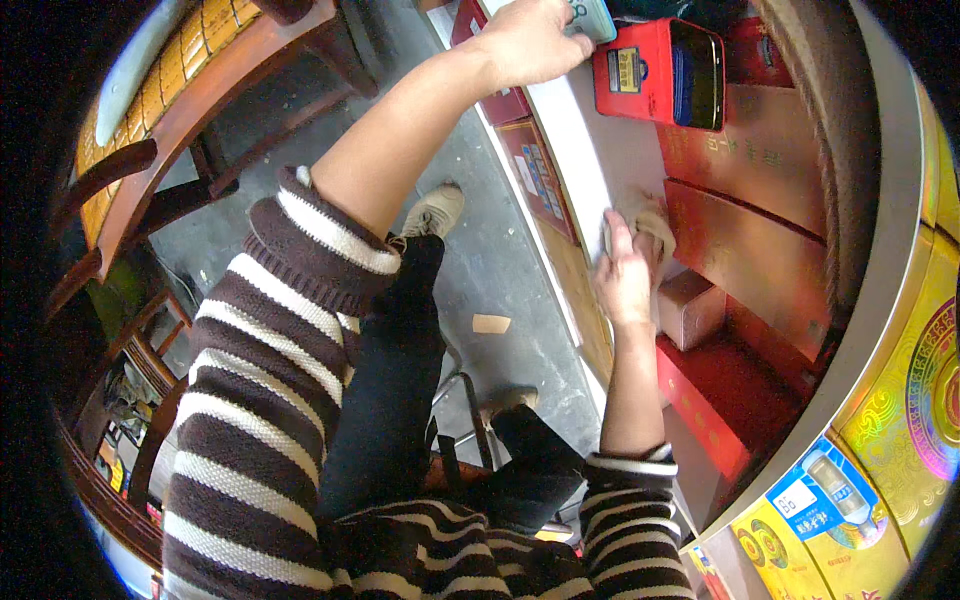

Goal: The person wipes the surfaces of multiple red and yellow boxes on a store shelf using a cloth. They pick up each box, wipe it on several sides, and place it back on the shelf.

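Observation:
My left hand [529, 41] is at the top, its fingers closed on a pale green printed card or packet [592, 19], partly cut off by the frame. Close beside it stands a red box [634, 71] with a yellow-and-white label and a dark, glossy end. My right hand [626, 281] is over the white shelf edge, holding a pale cloth [656, 229] against the shelf surface; the cloth is blurred. Just right of that hand sits a small pinkish box [686, 307].
Red gift boxes [750, 255] fill the cabinet's right side, with an open-looking red box [720, 397] lower down. Gold boxes [885, 360] lie beyond the curved metal edge. A wooden chair [202, 82] stands at left. A piece of cardboard [491, 323] lies on the grey floor.

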Tool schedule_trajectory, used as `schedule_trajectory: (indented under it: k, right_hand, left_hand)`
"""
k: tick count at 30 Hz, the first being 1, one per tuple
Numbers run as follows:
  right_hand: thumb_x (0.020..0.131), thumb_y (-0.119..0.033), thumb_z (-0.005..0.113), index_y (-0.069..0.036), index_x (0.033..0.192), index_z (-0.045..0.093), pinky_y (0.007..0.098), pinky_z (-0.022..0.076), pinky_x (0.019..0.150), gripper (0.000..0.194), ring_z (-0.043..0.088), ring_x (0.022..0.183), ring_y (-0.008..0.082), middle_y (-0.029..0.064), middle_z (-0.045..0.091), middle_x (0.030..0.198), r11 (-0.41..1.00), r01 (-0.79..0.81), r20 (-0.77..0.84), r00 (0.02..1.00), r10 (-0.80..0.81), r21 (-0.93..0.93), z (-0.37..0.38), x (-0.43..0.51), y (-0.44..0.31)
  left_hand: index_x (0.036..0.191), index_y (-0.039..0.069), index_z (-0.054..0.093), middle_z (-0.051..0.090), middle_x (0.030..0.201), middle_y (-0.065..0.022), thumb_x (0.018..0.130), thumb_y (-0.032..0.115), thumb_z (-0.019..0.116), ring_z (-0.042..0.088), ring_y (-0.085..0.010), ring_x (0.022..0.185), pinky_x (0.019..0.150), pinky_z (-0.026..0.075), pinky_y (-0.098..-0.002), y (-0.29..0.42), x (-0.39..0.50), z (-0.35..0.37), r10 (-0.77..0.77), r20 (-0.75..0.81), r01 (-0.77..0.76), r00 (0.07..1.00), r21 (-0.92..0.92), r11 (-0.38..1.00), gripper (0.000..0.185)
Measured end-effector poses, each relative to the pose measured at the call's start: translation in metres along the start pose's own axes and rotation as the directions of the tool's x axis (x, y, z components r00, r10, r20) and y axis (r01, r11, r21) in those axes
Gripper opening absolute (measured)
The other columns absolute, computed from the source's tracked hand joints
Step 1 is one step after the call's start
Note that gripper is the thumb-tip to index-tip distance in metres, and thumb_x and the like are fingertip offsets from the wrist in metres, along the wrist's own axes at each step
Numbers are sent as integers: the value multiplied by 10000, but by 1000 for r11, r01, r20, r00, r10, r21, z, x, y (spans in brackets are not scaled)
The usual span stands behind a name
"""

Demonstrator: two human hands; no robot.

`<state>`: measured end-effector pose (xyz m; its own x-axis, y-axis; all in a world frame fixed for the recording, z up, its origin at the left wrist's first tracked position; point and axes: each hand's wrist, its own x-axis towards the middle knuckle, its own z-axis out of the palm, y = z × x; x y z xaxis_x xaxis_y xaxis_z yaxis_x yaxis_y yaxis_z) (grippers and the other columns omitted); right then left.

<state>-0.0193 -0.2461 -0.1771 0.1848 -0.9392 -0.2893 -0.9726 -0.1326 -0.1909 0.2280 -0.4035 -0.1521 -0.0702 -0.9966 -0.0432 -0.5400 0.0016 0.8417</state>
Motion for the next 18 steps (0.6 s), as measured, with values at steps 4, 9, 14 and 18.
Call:
schedule_trajectory:
  k: [4,9,14,18]
  right_hand:
    - [718,26,485,-134,1299,437,395,329,982,604,488,1136,282,148,569,1144,960,281,-185,942,-279,-14,-59,-20,4]
    - [729,-26,520,-62,1354,316,407,293,1008,659,459,1145,349,190,459,1273,870,372,-467,737,-488,-323,-145,60,-7]
    - [740,-35,535,-66,1340,304,448,290,1000,644,470,1090,362,202,454,1254,892,122,-393,866,-310,-434,-99,88,4]
    - [724,-25,549,-58,1255,398,464,333,950,553,453,1077,370,203,497,1163,935,183,-376,879,-294,-304,-54,56,28]
  left_hand:
    - [844,-97,577,587,754,-262,669,209,603,592,-399,765,702,479,-435,16,-20,5,217,-28,-215,976,68,974,353]
    - [940,-62,562,594,802,-246,642,97,540,587,-391,786,694,482,-436,60,-21,17,279,40,-281,959,196,939,338]
    - [901,4,594,613,792,-219,623,82,553,604,-366,786,679,484,-433,69,-23,24,324,36,-322,945,257,911,291]
    - [831,6,599,615,770,-206,635,144,593,606,-364,747,655,487,-433,71,-23,43,367,3,-350,930,303,886,240]
